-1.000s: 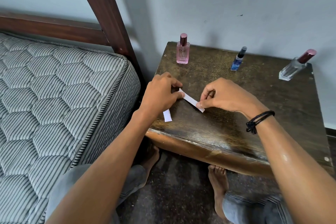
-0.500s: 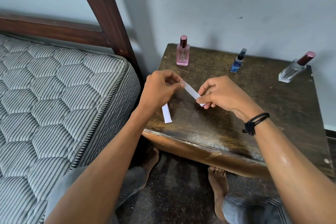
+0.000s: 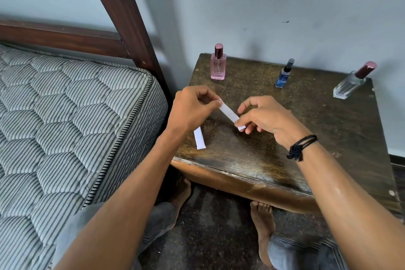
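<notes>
A narrow white paper strip is held slanted just above the dark wooden table. My left hand pinches its upper left end between thumb and forefinger. My right hand pinches its lower right end, with the other fingers curled beneath. A second white paper strip lies flat on the table near the left edge, partly under my left wrist. At the back of the table stand a pink perfume bottle, a small blue bottle and a clear bottle with a dark red cap.
A striped quilted mattress lies close on the left, with a dark wooden bedpost beside the table. A grey wall stands behind. My bare feet rest on the dark floor under the table's front edge.
Both hands have lifted the strip off the table surface and raised it slightly. The strip on the table has not moved.
</notes>
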Action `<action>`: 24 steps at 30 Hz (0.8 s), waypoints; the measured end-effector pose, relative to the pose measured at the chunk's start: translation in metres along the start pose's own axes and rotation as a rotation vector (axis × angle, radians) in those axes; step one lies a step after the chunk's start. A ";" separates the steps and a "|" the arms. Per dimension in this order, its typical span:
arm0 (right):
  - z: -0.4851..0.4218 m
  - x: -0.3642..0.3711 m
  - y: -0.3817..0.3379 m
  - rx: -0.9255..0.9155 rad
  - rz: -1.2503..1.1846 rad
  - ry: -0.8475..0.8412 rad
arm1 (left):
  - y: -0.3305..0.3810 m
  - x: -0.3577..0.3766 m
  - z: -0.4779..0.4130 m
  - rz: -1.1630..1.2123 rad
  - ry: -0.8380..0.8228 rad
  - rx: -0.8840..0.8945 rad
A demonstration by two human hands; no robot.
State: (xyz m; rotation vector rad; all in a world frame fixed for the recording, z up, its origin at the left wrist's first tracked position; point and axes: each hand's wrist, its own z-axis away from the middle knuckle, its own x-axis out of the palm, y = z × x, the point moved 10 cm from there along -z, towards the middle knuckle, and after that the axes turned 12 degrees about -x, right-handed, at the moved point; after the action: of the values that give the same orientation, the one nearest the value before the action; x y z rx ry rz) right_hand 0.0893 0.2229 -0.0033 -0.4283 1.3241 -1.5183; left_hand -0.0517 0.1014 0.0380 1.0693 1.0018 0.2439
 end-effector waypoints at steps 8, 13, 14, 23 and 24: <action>-0.007 0.009 -0.001 -0.125 0.259 -0.124 | -0.009 0.012 -0.002 -0.275 0.044 0.020; -0.011 -0.003 -0.006 -0.165 0.347 -0.067 | -0.009 0.012 -0.003 -0.299 0.061 0.030; -0.011 -0.006 -0.007 -0.168 0.351 -0.046 | -0.009 0.012 -0.003 -0.303 0.066 0.034; -0.019 -0.027 -0.020 -0.233 0.266 0.240 | -0.001 -0.001 -0.002 -0.303 0.131 0.081; -0.021 -0.027 -0.023 -0.249 0.244 0.259 | -0.001 -0.001 -0.002 -0.306 0.129 0.080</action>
State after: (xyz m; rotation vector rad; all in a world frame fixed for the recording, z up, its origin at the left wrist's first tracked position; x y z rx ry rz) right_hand 0.0733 0.2532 0.0197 -0.2186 1.7121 -1.2394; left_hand -0.0541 0.1009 0.0375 0.9661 1.2843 0.0231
